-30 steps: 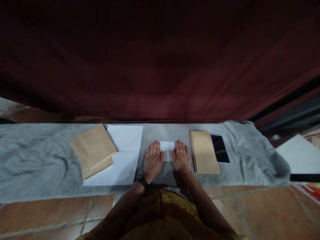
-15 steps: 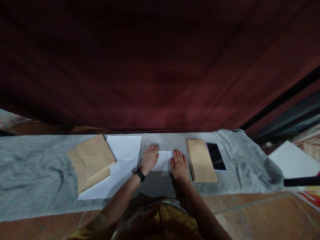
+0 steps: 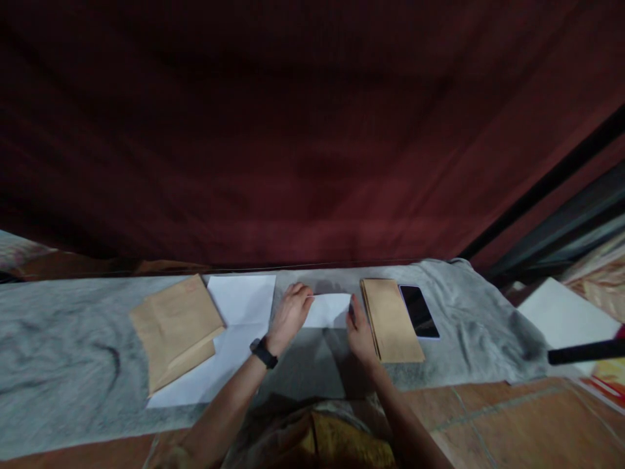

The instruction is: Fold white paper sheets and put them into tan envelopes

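A folded white sheet of paper [image 3: 329, 311] is held between my two hands, just above the grey cloth. My left hand [image 3: 291, 311], with a dark watch on its wrist, pinches the sheet's left end near the far corner. At the right end, my right hand [image 3: 360, 332] grips the sheet between thumb and fingers; some fingertips are hidden behind it. Close by on the right lies a stack of brown envelopes [image 3: 393, 320]. To the left, more brown envelopes [image 3: 183, 319] rest partly over creased white sheets [image 3: 244, 296].
A phone [image 3: 420, 311] lies right of the envelope stack. The grey cloth [image 3: 63, 352] covers the long low surface. A dark red curtain [image 3: 312, 163] hangs behind it. Tiled floor [image 3: 493, 417] shows in front, and a white panel [image 3: 569, 319] stands at far right.
Both hands were lying flat on the folded paper. Now their fingers have closed on its ends, the right hand has shifted right, and the sheet looks slightly lifted.
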Demonstrator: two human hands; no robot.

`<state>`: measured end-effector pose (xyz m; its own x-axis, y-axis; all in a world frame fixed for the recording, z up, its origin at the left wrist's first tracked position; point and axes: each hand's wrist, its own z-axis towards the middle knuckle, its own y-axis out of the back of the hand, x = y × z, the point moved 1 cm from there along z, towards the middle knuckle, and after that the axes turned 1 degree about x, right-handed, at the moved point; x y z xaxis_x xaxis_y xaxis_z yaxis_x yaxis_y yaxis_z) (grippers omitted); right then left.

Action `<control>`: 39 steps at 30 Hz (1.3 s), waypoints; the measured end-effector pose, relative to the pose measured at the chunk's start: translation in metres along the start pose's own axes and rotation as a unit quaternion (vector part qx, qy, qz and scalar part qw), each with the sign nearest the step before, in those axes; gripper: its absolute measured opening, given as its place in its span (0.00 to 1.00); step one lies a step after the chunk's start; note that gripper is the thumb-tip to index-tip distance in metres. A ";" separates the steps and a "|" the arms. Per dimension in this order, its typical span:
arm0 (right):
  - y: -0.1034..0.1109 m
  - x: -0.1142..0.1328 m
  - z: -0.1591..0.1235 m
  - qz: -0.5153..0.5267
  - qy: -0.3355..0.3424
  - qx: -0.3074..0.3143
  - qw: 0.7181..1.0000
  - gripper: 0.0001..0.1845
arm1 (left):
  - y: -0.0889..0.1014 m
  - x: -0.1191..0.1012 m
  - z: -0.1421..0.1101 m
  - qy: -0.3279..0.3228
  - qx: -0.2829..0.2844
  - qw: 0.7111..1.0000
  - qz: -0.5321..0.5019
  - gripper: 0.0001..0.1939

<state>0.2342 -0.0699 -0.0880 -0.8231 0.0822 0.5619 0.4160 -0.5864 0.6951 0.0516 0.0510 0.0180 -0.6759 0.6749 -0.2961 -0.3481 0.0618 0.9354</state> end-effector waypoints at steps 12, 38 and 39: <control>0.028 0.022 -0.018 0.103 0.011 0.074 0.992 0.25 | -0.043 0.006 -0.085 -0.130 0.015 0.989 0.069 0.17; -0.026 0.045 -0.030 -0.011 0.081 0.146 0.986 0.35 | -0.046 -0.009 -0.078 0.035 0.004 0.994 -0.100 0.20; -0.026 0.045 -0.029 -0.016 0.081 0.150 0.985 0.34 | -0.051 -0.015 -0.076 0.044 -0.003 0.996 -0.079 0.21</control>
<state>0.1750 -0.0742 -0.0936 -0.8789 -0.0476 0.4746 0.4636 -0.3194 0.8265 0.0304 -0.0182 -0.0397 -0.6660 0.5904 -0.4559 -0.4586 0.1579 0.8745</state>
